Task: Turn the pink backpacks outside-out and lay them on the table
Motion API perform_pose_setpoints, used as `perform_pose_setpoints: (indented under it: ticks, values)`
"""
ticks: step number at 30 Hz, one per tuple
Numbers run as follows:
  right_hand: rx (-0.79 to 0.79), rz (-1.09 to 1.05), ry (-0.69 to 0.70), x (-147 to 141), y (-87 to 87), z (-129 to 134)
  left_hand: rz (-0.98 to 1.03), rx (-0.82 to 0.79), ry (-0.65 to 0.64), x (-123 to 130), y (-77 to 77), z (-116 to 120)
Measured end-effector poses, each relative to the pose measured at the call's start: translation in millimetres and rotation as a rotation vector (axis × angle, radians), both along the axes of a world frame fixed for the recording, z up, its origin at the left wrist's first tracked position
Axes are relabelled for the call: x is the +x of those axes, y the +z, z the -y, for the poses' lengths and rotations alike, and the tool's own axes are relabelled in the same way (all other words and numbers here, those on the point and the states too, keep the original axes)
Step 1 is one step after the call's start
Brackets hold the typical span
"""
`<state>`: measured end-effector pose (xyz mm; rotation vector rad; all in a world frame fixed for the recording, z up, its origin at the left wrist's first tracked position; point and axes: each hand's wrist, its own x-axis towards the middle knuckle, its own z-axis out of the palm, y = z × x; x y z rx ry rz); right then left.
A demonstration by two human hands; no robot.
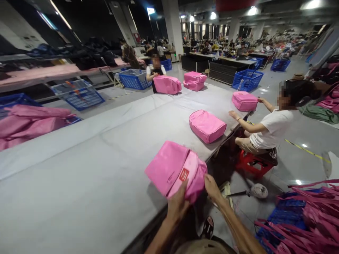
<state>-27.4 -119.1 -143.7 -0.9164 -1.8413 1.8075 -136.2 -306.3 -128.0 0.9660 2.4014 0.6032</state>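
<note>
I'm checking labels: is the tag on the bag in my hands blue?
No, the tag on the bag is red.

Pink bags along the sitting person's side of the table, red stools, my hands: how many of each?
Pink bags: 3
Red stools: 1
Hands: 2, both on the nearest bag
Total: 6

No readable text. Red label point(184, 174) on lighter strip of nearest pink bag point(164, 163): pale lettering or logo, too small to make out. Thin dark script-like mark point(171, 177) on same bag, beside label, illegible. Blue basket point(250, 77) past table point(79, 169): marks on side, can't tell if lettering.
</note>
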Motion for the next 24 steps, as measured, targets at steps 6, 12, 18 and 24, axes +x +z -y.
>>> perform_pose_setpoints:
  ticks: [6, 12, 18, 24]
  values:
    - [0.061, -0.256, 0.075, -10.4, 85.6, 5.9, -0.098, 0.365, 0.316, -46.9, 117.6, -0.7]
    - [0.06, -0.101, 0.195, -24.2, 74.9, 37.6, 0.078, 0.648, 0.607, -113.5, 102.9, 12.9]
    - [0.294, -0.093, 0.296, -61.9, 70.6, 71.4, 0.315, 0.935, 0.793, -131.8, 70.5, 30.0]
    - [0.421, -0.075, 0.331, -66.5, 54.5, 72.5, 0.538, 1.057, 0.795, -108.4, 39.9, 17.8]
